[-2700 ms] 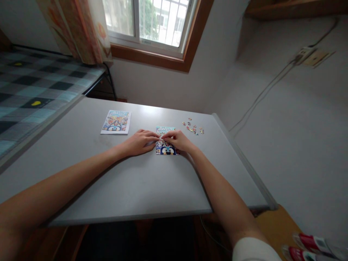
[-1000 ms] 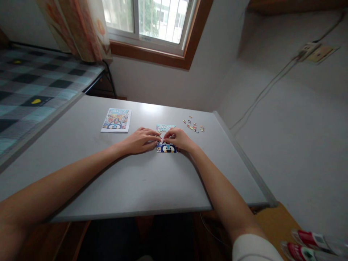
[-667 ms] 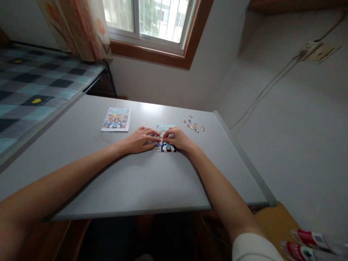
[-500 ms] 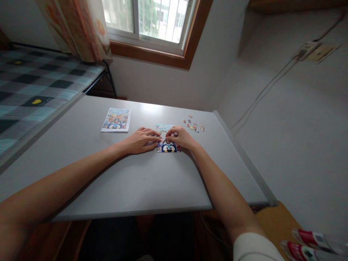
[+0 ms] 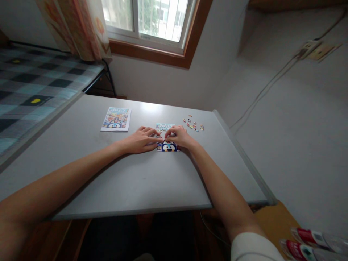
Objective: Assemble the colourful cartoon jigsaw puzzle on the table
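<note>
A partly assembled jigsaw puzzle (image 5: 169,148) lies flat on the table, with a blue cartoon dog's face along its near edge and light-blue lettering at its far edge. My left hand (image 5: 144,140) rests palm down at the puzzle's left side, fingers stretched out and its index fingertip reaching onto the middle. Over the puzzle's centre-right, my right hand (image 5: 179,136) pinches with thumb and index finger at a small puzzle piece, mostly hidden by the fingertips. Both hands cover part of the puzzle's middle, and their fingertips almost meet.
Several loose puzzle pieces (image 5: 192,127) are scattered right of the puzzle. A printed picture sheet (image 5: 115,119) lies at the back left of the white table (image 5: 130,185). Beyond the table's right side are a wall with a cable and plastic bottles (image 5: 304,250); a bed (image 5: 54,78) stands left.
My left index finger has extended right, further onto the puzzle towards the right fingertips. The right hand has barely shifted and keeps its pinch.
</note>
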The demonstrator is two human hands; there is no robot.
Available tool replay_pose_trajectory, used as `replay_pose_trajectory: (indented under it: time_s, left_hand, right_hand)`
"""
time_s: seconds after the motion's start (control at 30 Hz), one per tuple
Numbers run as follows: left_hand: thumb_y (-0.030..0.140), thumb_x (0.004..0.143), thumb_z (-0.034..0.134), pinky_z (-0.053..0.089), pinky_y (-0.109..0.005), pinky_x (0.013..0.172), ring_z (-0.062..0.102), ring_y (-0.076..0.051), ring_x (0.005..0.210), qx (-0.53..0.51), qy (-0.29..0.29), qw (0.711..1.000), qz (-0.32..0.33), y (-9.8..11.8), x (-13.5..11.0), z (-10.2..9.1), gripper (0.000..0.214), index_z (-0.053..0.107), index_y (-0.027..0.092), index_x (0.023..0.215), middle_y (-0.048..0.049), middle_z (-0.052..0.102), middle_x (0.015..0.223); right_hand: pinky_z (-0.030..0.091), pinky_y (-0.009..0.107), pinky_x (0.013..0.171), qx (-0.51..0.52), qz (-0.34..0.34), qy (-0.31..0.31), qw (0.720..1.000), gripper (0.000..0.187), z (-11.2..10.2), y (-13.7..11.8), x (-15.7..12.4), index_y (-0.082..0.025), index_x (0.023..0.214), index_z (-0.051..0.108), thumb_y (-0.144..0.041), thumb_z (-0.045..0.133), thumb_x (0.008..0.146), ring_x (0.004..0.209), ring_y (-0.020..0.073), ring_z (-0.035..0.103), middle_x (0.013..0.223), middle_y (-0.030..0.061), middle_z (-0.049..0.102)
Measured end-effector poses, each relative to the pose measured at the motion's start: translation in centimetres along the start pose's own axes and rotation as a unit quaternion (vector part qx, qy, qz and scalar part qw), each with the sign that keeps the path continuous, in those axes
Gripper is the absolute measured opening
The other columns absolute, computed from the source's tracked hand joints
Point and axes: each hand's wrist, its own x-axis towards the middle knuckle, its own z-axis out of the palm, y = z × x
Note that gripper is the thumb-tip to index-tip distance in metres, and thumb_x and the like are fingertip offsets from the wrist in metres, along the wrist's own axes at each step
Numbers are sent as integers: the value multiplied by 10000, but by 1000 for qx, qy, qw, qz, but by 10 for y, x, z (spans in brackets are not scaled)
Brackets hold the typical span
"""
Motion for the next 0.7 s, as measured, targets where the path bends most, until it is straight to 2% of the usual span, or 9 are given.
replay_pose_trajectory:
  time_s: [0.1,0.27,0.4,0.57,0.7]
  left_hand:
    - [418,999,463,338,-425,1030,547,-250,1172,5,-4,1000,-3,0,0,-1,366,607,395,1335,-61,600,1303]
    - [414,1008,445,334,-436,1021,545,-263,1191,11,-8,1000,5,0,-1,-2,374,607,371,1342,-79,592,1323]
    - [411,1002,457,336,-434,1025,548,-261,1181,2,1,1000,6,0,-2,-1,370,613,375,1335,-77,601,1303]
    - [404,999,471,338,-429,1032,546,-255,1182,0,8,1000,1,0,-1,0,362,612,389,1332,-64,602,1300]
    - [401,1001,469,343,-422,1028,552,-249,1187,0,1,1000,0,1,-1,-3,360,616,371,1328,-69,605,1305]
  right_hand:
    - [369,364,844,2,37,7,999,84,-2,-2,-1,-239,775,771,-293,811,724,929,225,542,885,51,684]
    - [392,316,788,78,36,11,996,99,-3,0,1,-199,767,751,-297,769,768,836,176,568,829,32,659]
    - [382,343,821,26,54,14,998,126,1,-1,1,-219,772,758,-335,800,745,891,208,537,823,40,634]
    - [360,426,921,-31,73,33,996,157,5,-4,0,-268,829,774,-372,830,726,1064,292,464,962,83,619]
    - [384,401,907,24,41,47,998,174,2,4,2,-231,826,758,-384,796,754,975,245,522,878,63,640]
